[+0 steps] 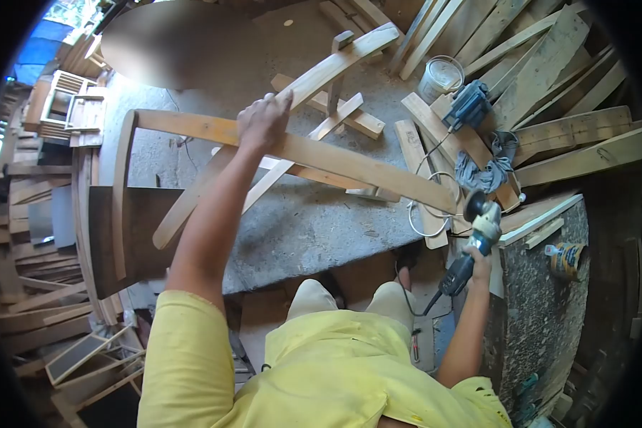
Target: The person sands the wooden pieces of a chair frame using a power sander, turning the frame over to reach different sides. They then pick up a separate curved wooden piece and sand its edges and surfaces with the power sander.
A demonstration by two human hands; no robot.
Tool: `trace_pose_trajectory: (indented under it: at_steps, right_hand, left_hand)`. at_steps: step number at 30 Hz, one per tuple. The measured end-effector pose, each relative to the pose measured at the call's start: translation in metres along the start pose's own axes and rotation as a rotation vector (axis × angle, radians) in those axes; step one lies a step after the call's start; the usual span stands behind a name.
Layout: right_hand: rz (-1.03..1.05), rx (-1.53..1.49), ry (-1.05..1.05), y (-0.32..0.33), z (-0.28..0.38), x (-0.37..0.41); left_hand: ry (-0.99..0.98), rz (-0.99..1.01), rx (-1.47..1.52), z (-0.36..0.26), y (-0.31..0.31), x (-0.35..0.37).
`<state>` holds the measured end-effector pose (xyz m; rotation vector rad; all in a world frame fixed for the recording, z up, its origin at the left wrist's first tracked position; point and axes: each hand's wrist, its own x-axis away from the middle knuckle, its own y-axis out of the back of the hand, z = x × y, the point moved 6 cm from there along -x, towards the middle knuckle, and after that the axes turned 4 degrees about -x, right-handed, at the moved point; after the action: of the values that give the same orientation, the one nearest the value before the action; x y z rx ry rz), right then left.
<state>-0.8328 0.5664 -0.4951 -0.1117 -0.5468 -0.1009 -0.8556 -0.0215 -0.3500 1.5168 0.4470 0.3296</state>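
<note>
My left hand (262, 123) is closed around a wooden frame (349, 172) made of long, curved pieces joined together, held over the concrete slab. One long bar of it runs from the upper left down toward the right. In my right hand (479, 264) is an angle grinder (471, 246), gripped by its body, with its round disc (476, 205) pointing away from me. The disc sits close to the right end of the long bar. From the grinder's rear, a dark cord (411, 303) hangs down by my legs.
A blue-grey power tool (469, 104) and a crumpled grey cloth (482, 171) lie on boards at the right. Behind them stand a white bucket (442, 77) and stacked planks (542, 64). A can (566, 260) rests near the rough block (546, 314). More timber (43, 292) lines the left.
</note>
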Motion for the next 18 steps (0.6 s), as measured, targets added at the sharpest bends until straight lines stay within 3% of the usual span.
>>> trace_pose_trajectory:
  at_steps: [5, 7, 11, 14, 16, 18]
  right_hand:
    - [-0.069, -0.207, -0.118, 0.008, -0.062, 0.062]
    - [-0.068, -0.234, -0.258, 0.009, -0.090, 0.077]
    - [-0.090, -0.254, -0.277, 0.005, -0.115, 0.096]
    - [-0.071, -0.231, -0.343, 0.000, -0.121, 0.100]
    - [-0.044, -0.225, -0.362, -0.005, -0.124, 0.099]
    - [-0.043, -0.195, -0.346, -0.005, -0.122, 0.094]
  left_hand:
    - [0.062, 0.060, 0.003, -0.003, 0.015, 0.005]
    - [0.083, 0.055, 0.031, -0.004, 0.015, 0.005]
    - [0.122, 0.091, 0.020, -0.003, 0.009, 0.001]
    - [0.024, -0.044, 0.025, 0.012, -0.007, 0.000]
    - [-0.148, -0.566, 0.414, 0.022, 0.031, 0.015]
    - [-0.242, -0.726, 0.375, 0.056, 0.069, 0.066]
